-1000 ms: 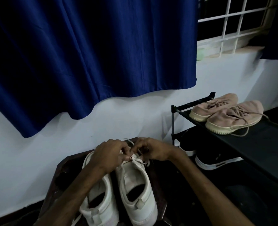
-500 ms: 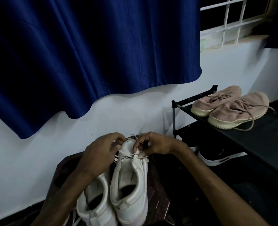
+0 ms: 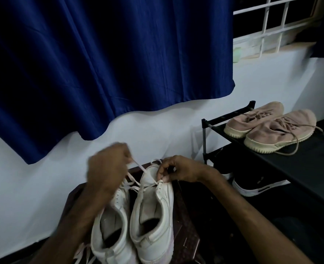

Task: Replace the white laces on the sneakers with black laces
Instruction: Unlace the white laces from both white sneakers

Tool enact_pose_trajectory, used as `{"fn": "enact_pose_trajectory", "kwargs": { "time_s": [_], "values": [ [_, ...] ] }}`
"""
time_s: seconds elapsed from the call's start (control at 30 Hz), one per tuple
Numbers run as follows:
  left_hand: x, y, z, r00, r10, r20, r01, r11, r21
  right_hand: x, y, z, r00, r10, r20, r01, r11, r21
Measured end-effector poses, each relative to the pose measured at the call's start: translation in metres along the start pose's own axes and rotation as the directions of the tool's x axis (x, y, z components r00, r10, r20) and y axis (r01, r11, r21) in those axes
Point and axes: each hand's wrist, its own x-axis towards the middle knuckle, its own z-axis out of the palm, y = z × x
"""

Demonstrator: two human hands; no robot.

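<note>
Gripping white lace [image 3: 138,167], left hand [image 3: 107,166] blurred, right hand [image 3: 178,169] hiding toe of sneaker [image 3: 153,206]

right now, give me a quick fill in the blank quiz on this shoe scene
1. The left hand holds a ___ lace.
2. The pink shoes sit on the ___ shelf of the rack.
3. The curtain above the hands is ___.

Missing words: white; top; blue
</note>
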Motion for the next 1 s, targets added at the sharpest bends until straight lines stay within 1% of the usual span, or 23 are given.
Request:
{"fn": "enact_pose_trajectory", "kwargs": {
  "time_s": [0.03, 0.07, 0.1, 0.13, 0.17, 0.2, 0.23, 0.3, 0.37, 0.4, 0.43, 0.47, 0.67, 0.7, 0.73, 0.77, 0.8, 0.83, 0.87, 0.9, 0.93, 0.97, 1.0],
  "values": [
    [0.003, -0.012, -0.007, 0.990, -0.120, -0.078, 0.116, 0.992, -0.059, 0.001, 0.000, 0.000, 1.000, 0.008, 0.006, -0.008, 1.000, 0.000],
    [0.005, -0.024, -0.011, 0.972, -0.211, -0.101, 0.203, 0.976, -0.083, 0.001, 0.000, 0.001, 1.000, 0.017, 0.012, -0.017, 1.000, -0.003],
    [0.006, -0.034, -0.012, 0.961, -0.268, -0.067, 0.265, 0.963, -0.053, 0.002, 0.000, 0.001, 0.999, 0.025, 0.020, -0.025, 1.000, -0.011],
    [0.005, -0.039, -0.010, 0.958, -0.288, -0.004, 0.288, 0.958, 0.005, 0.003, 0.000, 0.001, 0.999, 0.035, 0.027, -0.034, 0.999, -0.018],
    [0.002, -0.041, -0.006, 0.960, -0.274, 0.056, 0.271, 0.961, 0.052, 0.004, -0.001, 0.001, 0.999, 0.040, 0.032, -0.039, 0.999, -0.020],
    [-0.001, -0.040, -0.001, 0.970, -0.225, 0.093, 0.221, 0.974, 0.049, 0.004, 0.000, 0.000, 0.999, 0.042, 0.033, -0.041, 0.999, -0.020],
    [-0.005, -0.036, 0.003, 0.983, -0.149, 0.104, 0.149, 0.989, 0.004, 0.004, 0.000, 0.000, 0.999, 0.041, 0.032, -0.040, 0.999, -0.019],
    [-0.009, -0.020, 0.007, 0.989, 0.042, 0.139, -0.026, 0.993, -0.113, 0.004, -0.001, -0.001, 0.999, 0.032, 0.030, -0.032, 0.999, -0.017],
    [-0.011, 0.000, 0.012, 0.943, 0.202, 0.266, -0.154, 0.970, -0.189, 0.003, -0.001, -0.001, 0.999, 0.021, 0.030, -0.020, 1.000, -0.023],
    [-0.012, 0.009, 0.016, 0.910, 0.241, 0.337, -0.184, 0.964, -0.193, 0.003, 0.000, -0.001, 0.999, 0.021, 0.026, -0.020, 0.999, -0.030],
    [-0.013, 0.015, 0.018, 0.887, 0.253, 0.386, -0.197, 0.964, -0.181, 0.003, 0.001, -0.001, 1.000, 0.024, 0.020, -0.023, 0.999, -0.034],
    [-0.013, 0.019, 0.020, 0.878, 0.250, 0.408, -0.201, 0.967, -0.158, 0.003, 0.002, -0.001, 0.999, 0.030, 0.016, -0.029, 0.999, -0.032],
    [-0.009, 0.020, 0.030, 0.906, 0.294, 0.304, -0.303, 0.953, -0.017, 0.005, 0.005, -0.001, 1.000, 0.025, 0.019, -0.025, 0.999, -0.021],
    [-0.008, 0.018, 0.027, 0.923, 0.280, 0.262, -0.300, 0.953, 0.036, 0.004, 0.004, -0.001, 0.999, 0.022, 0.030, -0.022, 1.000, -0.018],
    [-0.007, 0.012, 0.023, 0.950, 0.247, 0.190, -0.267, 0.960, 0.087, 0.004, 0.003, -0.002, 0.999, 0.021, 0.040, -0.020, 1.000, -0.015],
    [-0.004, 0.002, 0.017, 0.980, 0.180, 0.084, -0.188, 0.977, 0.101, 0.004, 0.003, -0.002, 0.999, 0.021, 0.043, -0.021, 1.000, -0.013],
    [0.001, -0.011, 0.009, 0.998, 0.060, -0.025, -0.058, 0.996, 0.064, 0.004, 0.002, -0.002, 0.999, 0.020, 0.041, -0.020, 1.000, -0.015],
    [0.005, -0.027, 0.001, 0.991, -0.083, -0.100, 0.083, 0.997, -0.001, 0.004, 0.002, -0.001, 0.999, 0.017, 0.037, -0.017, 1.000, -0.018],
    [0.008, -0.042, -0.005, 0.973, -0.199, -0.117, 0.199, 0.980, -0.018, 0.005, 0.002, -0.001, 0.999, 0.014, 0.034, -0.013, 1.000, -0.023],
    [0.009, -0.055, -0.009, 0.960, -0.272, -0.066, 0.274, 0.961, 0.028, 0.006, 0.002, 0.000, 0.999, 0.013, 0.034, -0.012, 0.999, -0.031],
    [0.007, -0.063, -0.010, 0.957, -0.289, 0.013, 0.285, 0.950, 0.129, 0.006, 0.002, 0.000, 0.999, 0.017, 0.034, -0.016, 0.999, -0.038],
    [0.005, -0.064, -0.008, 0.958, -0.275, 0.081, 0.254, 0.945, 0.205, 0.007, 0.002, 0.000, 0.999, 0.022, 0.037, -0.021, 0.999, -0.041],
    [0.001, -0.060, -0.005, 0.972, -0.207, 0.110, 0.178, 0.958, 0.227, 0.007, 0.001, -0.001, 0.999, 0.027, 0.041, -0.026, 0.999, -0.035]
  ]
}}
